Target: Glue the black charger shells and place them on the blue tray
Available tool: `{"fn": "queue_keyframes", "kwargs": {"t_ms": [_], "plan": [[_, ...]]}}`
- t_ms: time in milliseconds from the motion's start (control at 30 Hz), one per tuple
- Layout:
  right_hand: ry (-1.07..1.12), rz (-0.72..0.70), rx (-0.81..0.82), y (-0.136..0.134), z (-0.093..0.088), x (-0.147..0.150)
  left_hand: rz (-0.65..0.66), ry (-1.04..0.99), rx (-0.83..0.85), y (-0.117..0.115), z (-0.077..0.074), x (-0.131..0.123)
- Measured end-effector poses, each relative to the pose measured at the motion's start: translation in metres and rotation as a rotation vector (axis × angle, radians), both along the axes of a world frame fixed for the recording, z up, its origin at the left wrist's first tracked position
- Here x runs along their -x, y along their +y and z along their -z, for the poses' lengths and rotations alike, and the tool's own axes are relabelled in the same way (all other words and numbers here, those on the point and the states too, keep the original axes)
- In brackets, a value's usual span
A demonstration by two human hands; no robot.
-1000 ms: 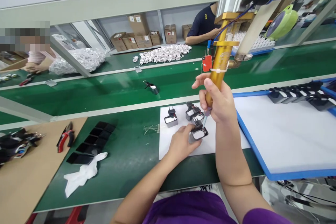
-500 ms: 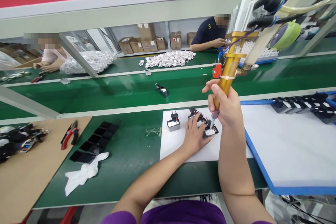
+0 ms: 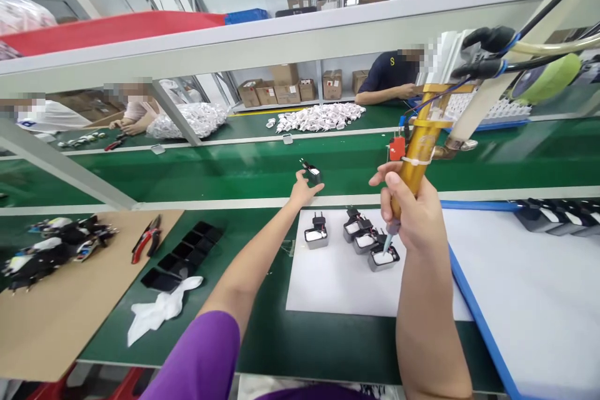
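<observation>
My right hand (image 3: 415, 209) is closed round a gold dispensing tool (image 3: 418, 145) that hangs from hoses above. Its tip rests in a black charger housing (image 3: 383, 257) on a white sheet (image 3: 342, 281). Two more housings (image 3: 359, 231) stand close behind it, and another housing (image 3: 317, 235) stands apart to the left. My left hand (image 3: 304, 189) is stretched out over the green conveyor belt (image 3: 225, 169), its fingers touching a black charger part (image 3: 312, 171) lying there. Whether the fingers have closed on that part does not show.
A brown board at the left holds red-handled cutters (image 3: 146, 239) and a heap of black parts (image 3: 51, 250). Black trays (image 3: 185, 251) and a white cloth (image 3: 162, 309) lie beside it. A blue-edged white board (image 3: 534, 300) is at the right. Other people work across the belt.
My left hand has left the housing on the white sheet and reached forward to the part on the belt. The right hand keeps the tool on the housing.
</observation>
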State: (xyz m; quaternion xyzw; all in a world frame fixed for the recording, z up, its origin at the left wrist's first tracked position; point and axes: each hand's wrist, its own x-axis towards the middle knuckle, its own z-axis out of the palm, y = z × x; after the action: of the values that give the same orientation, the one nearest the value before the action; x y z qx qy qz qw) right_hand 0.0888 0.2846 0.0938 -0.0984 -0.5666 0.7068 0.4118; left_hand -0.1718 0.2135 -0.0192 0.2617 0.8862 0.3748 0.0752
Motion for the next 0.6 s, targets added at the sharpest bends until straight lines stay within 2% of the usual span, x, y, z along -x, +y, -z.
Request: {"fn": "queue_keyframes", "kwargs": {"t_ms": [67, 167, 267, 367, 433, 500, 600], "plan": [[-0.01, 0.001, 0.006, 0.0, 0.0, 0.001, -0.019, -0.021, -0.005, 0.018, 0.012, 0.014], [-0.027, -0.003, 0.014, 0.0, 0.0, 0.001, -0.074, -0.026, -0.024, 0.042, 0.024, 0.022], [-0.026, -0.016, 0.018, 0.0, 0.0, 0.002, -0.117, -0.01, -0.055, 0.057, 0.026, 0.024], [-0.022, -0.032, 0.022, -0.001, 0.001, 0.002, -0.082, -0.002, -0.108, 0.06, 0.022, 0.024], [-0.025, -0.03, 0.022, -0.001, 0.001, 0.001, -0.049, -0.005, -0.149, 0.053, 0.015, 0.021], [-0.023, -0.004, 0.008, 0.0, 0.001, 0.001, -0.014, -0.01, -0.194, 0.036, 0.003, 0.017], [-0.018, 0.031, -0.03, 0.0, 0.001, 0.0, 0.055, -0.022, -0.248, -0.012, -0.024, 0.002]]}}
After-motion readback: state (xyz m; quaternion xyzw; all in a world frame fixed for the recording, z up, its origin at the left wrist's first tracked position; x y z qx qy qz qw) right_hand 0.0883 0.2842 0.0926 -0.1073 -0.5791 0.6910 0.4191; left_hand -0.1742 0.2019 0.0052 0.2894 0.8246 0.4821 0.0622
